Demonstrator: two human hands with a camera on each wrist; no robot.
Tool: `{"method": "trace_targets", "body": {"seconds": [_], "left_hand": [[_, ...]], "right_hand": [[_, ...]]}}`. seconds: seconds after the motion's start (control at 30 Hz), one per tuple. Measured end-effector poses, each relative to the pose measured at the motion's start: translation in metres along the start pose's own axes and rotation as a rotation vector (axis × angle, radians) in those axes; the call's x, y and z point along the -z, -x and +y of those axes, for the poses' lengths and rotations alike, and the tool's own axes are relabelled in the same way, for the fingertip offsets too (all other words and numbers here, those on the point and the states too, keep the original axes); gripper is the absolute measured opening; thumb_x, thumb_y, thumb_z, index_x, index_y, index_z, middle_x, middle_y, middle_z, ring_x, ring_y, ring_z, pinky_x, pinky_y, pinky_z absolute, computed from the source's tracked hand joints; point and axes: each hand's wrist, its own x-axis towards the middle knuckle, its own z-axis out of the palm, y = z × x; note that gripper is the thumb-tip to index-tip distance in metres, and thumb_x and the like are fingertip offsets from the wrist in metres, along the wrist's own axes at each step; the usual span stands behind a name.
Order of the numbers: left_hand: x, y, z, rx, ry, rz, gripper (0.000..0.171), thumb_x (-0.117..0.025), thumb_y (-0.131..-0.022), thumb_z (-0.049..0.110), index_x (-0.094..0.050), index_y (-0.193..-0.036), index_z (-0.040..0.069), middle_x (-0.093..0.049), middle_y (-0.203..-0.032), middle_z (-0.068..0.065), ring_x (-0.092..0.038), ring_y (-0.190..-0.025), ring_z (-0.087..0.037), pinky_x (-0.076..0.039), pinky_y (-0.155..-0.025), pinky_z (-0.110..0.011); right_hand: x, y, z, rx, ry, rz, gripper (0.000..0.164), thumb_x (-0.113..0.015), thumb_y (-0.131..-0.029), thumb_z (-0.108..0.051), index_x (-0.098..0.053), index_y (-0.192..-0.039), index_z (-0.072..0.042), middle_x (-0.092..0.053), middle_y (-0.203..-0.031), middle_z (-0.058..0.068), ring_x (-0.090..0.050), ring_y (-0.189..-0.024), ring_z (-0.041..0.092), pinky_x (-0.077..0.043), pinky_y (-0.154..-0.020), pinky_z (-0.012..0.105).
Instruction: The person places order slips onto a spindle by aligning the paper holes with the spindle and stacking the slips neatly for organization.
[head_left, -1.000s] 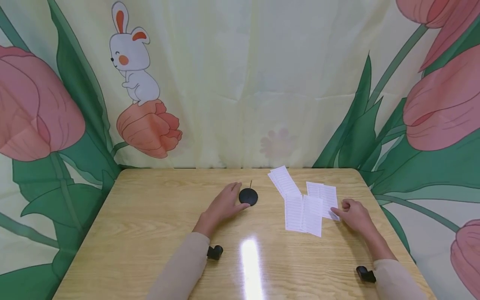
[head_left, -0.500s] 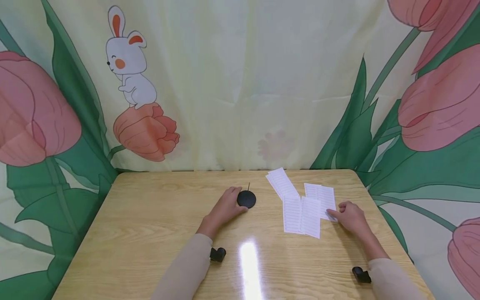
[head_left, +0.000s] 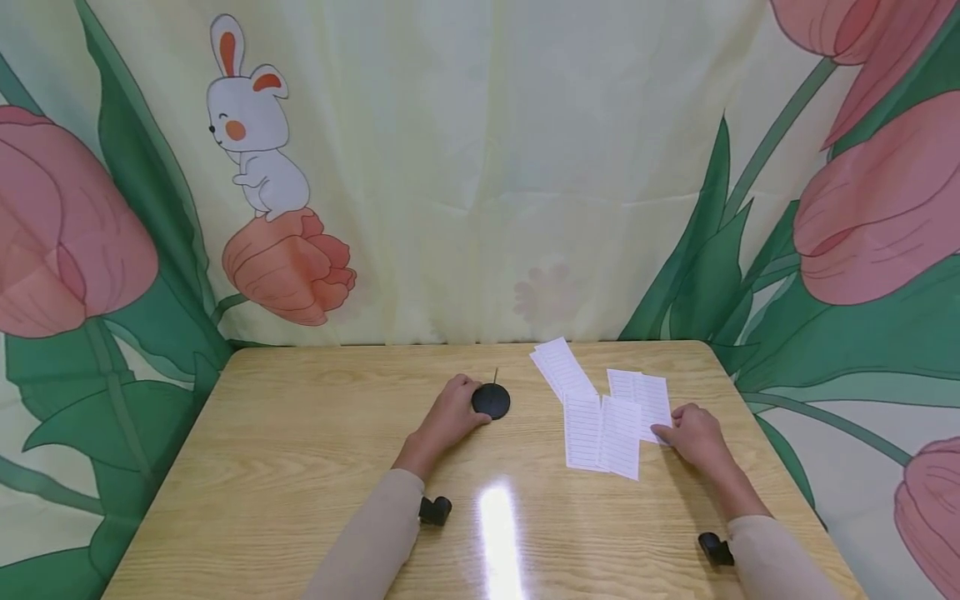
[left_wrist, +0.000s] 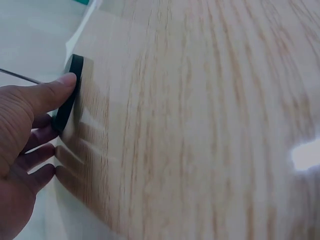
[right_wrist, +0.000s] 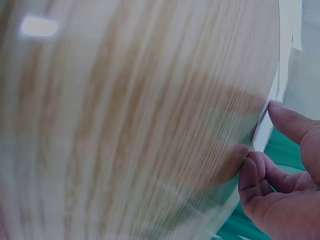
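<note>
In the head view, a receipt spike (head_left: 491, 402) with a round black base and a thin upright rod stands left of the papers. My left hand (head_left: 448, 415) grips the near-left rim of its base; in the left wrist view, the thumb lies against the base (left_wrist: 69, 100) and the other fingers curl beside it. At the right, my right hand (head_left: 699, 435) holds the lower right corner of a pair of printed white paper slips (head_left: 654, 402). Its thumb touches the near edge, and curled fingers (right_wrist: 255, 172) rest at the right edge.
Two more pairs of slips lie nearby: a near pair (head_left: 621, 437) overlapping its neighbours, and a tilted far pair (head_left: 562, 367). All rest on a wooden table (head_left: 315, 450) with a bright reflection at the front. A patterned curtain (head_left: 420, 167) hangs behind the far edge.
My right hand has shifted slightly left, bringing its fingers to the slips' edge. My left hand has closed in a little on the spike's base. The view has drifted slightly.
</note>
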Motion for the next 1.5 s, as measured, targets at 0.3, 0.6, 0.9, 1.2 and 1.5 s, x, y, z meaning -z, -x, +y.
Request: {"method": "trace_targets", "body": {"seconds": [0.3, 0.6, 0.9, 1.2, 1.5], "left_hand": [[-0.0008, 0.0003, -0.0027, 0.001, -0.011, -0.009, 0.062, -0.085, -0.087, 0.028, -0.062, -0.137, 0.000, -0.058, -0.131, -0.014, -0.057, -0.122, -0.029, -0.050, -0.106, -0.044], [-0.0014, 0.0001, -0.0012, 0.008, 0.004, -0.015, 0.063, -0.085, -0.087, 0.027, -0.062, -0.138, 0.000, -0.058, -0.131, -0.014, -0.057, -0.122, -0.030, -0.050, -0.106, -0.045], [-0.0007, -0.0005, -0.0026, 0.017, -0.010, -0.023, 0.063, -0.085, -0.087, 0.029, -0.061, -0.139, 0.001, -0.058, -0.132, -0.014, -0.057, -0.123, -0.029, -0.050, -0.106, -0.044], [0.0014, -0.0034, -0.0010, 0.020, -0.010, -0.032, 0.064, -0.084, -0.089, 0.030, -0.060, -0.140, 0.001, -0.058, -0.133, -0.013, -0.057, -0.123, -0.029, -0.050, -0.107, -0.044], [0.0003, -0.0035, -0.0024, 0.016, -0.009, -0.026, 0.064, -0.084, -0.089, 0.031, -0.060, -0.140, 0.001, -0.058, -0.133, -0.013, -0.057, -0.124, -0.030, -0.050, -0.107, -0.044]], "right_hand": [[-0.0028, 0.0039, -0.0047, -0.010, -0.020, -0.016, 0.046, -0.071, -0.097, -0.017, -0.050, -0.119, 0.017, -0.057, -0.101, 0.026, -0.052, -0.092, 0.035, -0.047, -0.078, 0.042], [-0.0029, 0.0044, -0.0058, 0.003, -0.033, -0.028, 0.043, -0.069, -0.097, -0.011, -0.049, -0.122, 0.019, -0.059, -0.103, 0.027, -0.053, -0.093, 0.035, -0.049, -0.081, 0.045], [-0.0068, 0.0050, -0.0043, -0.006, -0.056, -0.019, 0.045, -0.068, -0.098, -0.012, -0.048, -0.125, 0.018, -0.059, -0.104, 0.027, -0.054, -0.093, 0.035, -0.049, -0.080, 0.043], [-0.0034, 0.0054, 0.0000, 0.008, -0.033, 0.041, 0.050, -0.068, -0.099, -0.016, -0.049, -0.125, 0.022, -0.053, -0.112, 0.034, -0.048, -0.099, 0.041, -0.047, -0.089, 0.055], [-0.0004, 0.0040, -0.0040, -0.007, 0.003, 0.027, 0.040, -0.064, -0.099, -0.011, -0.053, -0.121, 0.021, -0.057, -0.110, 0.033, -0.051, -0.098, 0.041, -0.048, -0.086, 0.052]]}}
